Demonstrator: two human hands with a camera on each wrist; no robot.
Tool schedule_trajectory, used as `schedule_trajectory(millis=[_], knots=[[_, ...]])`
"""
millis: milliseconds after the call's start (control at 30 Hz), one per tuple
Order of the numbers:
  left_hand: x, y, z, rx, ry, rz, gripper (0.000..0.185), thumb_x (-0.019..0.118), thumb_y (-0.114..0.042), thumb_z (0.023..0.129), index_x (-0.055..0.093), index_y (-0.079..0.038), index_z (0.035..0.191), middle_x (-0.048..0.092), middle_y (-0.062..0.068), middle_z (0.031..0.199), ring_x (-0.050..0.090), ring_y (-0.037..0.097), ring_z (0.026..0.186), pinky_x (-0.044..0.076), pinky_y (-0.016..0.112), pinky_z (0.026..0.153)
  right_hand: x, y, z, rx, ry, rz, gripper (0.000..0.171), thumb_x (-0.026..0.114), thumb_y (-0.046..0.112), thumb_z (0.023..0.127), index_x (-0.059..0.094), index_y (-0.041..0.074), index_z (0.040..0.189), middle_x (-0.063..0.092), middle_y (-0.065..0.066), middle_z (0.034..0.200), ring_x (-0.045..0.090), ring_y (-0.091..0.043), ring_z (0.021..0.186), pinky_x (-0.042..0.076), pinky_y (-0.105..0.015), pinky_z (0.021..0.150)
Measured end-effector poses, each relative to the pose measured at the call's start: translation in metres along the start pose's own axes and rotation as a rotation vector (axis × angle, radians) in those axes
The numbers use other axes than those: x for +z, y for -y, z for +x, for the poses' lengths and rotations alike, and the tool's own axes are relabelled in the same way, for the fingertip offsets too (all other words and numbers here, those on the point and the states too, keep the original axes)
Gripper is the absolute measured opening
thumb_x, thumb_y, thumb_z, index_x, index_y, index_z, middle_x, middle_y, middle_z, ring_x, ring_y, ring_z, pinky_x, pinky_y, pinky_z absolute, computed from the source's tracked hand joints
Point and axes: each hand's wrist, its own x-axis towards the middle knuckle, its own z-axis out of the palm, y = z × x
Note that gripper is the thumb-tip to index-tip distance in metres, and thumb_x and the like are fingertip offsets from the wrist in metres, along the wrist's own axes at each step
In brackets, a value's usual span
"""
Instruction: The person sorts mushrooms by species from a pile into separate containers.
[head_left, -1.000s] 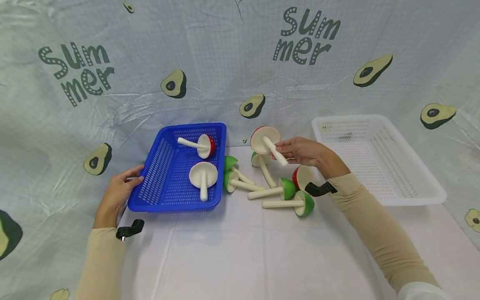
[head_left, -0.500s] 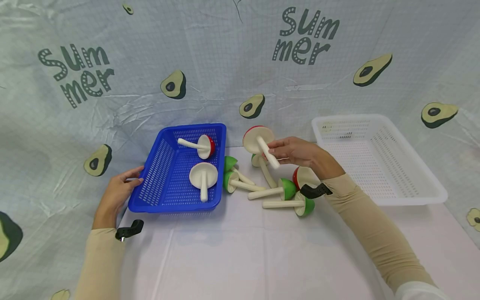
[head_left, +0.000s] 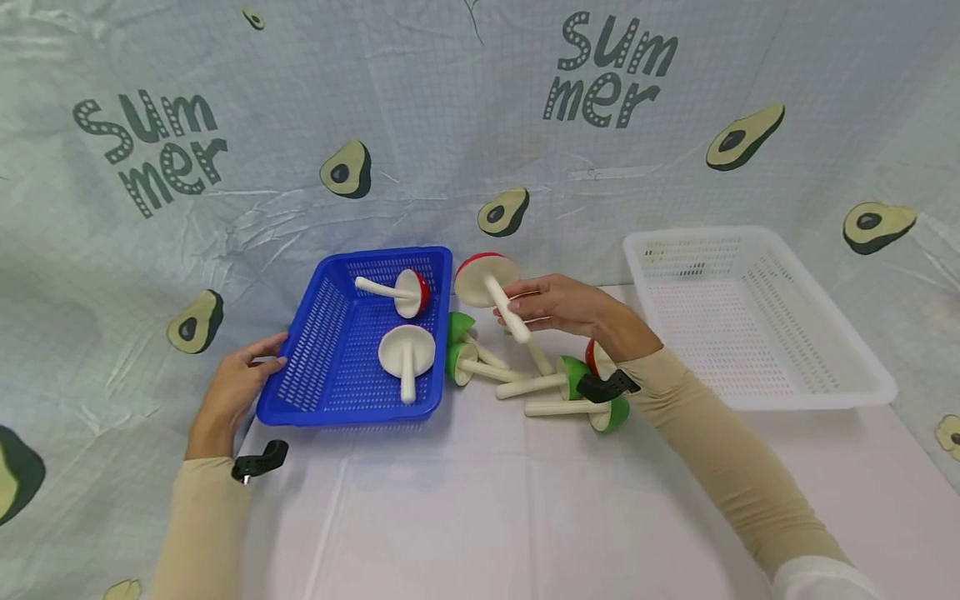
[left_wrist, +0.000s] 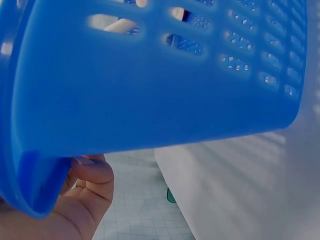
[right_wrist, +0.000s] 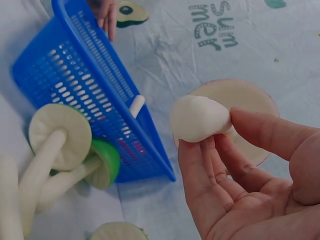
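Pinching a red-capped mushroom (head_left: 480,282) by the stem in the right hand (head_left: 558,304), aloft just right of the blue basket (head_left: 318,367), probably for control. Gripping the basket's left rim with the left hand (head_left: 234,385), seemingly for steadiness.

Your blue basket (head_left: 348,354) is smooth, glossy plastic, pierced with holes; the white basket (head_left: 716,333) is pierced plastic with a softer sheen. Your mushroom (head_left: 480,285) looks smooth and matt. The backdrop (head_left: 442,108) is creased, faintly shiny sheeting; your sleeves (head_left: 723,442), matt cloth.
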Motion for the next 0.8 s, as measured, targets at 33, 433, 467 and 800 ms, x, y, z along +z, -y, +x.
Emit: schedule_trajectory(millis=[33, 433, 467, 800], knots=[[0.0, 0.0, 0.0, -0.002, 0.0, -0.001, 0.053, 0.054, -0.021, 0.105, 0.041, -0.012, 0.155, 0.042, 0.02, 0.149, 0.05, 0.023, 0.114, 0.043, 0.017, 0.08, 0.002, 0.0, 0.001, -0.006, 0.005, -0.004, 0.045, 0.054, 0.006, 0.104, 0.046, -0.004, 0.147, 0.071, -0.012, 0.124, 0.07, -0.02, 0.108, 0.054, -0.039, 0.099], [0.0, 0.0, 0.002, 0.003, 0.001, -0.027, 0.053, 0.054, -0.02, 0.105, 0.041, -0.012, 0.155, 0.042, 0.019, 0.148, 0.051, 0.021, 0.112, 0.045, 0.014, 0.078, 0.022, -0.002, 0.017, -0.015, 0.004, -0.016, 0.045, 0.056, 0.008, 0.104, 0.048, 0.001, 0.148, 0.058, -0.024, 0.142, 0.06, -0.028, 0.125, 0.047, -0.045, 0.107], [0.0, 0.0, 0.002, 0.003, 0.001, -0.026, 0.053, 0.054, -0.02, 0.105, 0.041, -0.012, 0.155, 0.042, 0.019, 0.148, 0.051, 0.02, 0.112, 0.045, 0.014, 0.078, 0.024, -0.002, 0.018, -0.015, 0.007, -0.011, 0.046, 0.056, 0.008, 0.104, 0.048, 0.001, 0.148, 0.056, -0.025, 0.143, 0.061, -0.028, 0.124, 0.047, -0.046, 0.108], [0.0, -0.001, -0.001, 0.004, 0.009, -0.007, 0.053, 0.054, -0.021, 0.105, 0.041, -0.012, 0.156, 0.041, 0.021, 0.151, 0.051, 0.019, 0.113, 0.045, 0.015, 0.078, 0.043, -0.007, 0.037, 0.001, 0.036, 0.006, 0.047, 0.058, 0.006, 0.102, 0.05, 0.002, 0.148, 0.062, -0.016, 0.133, 0.065, -0.019, 0.112, 0.046, -0.047, 0.109]])
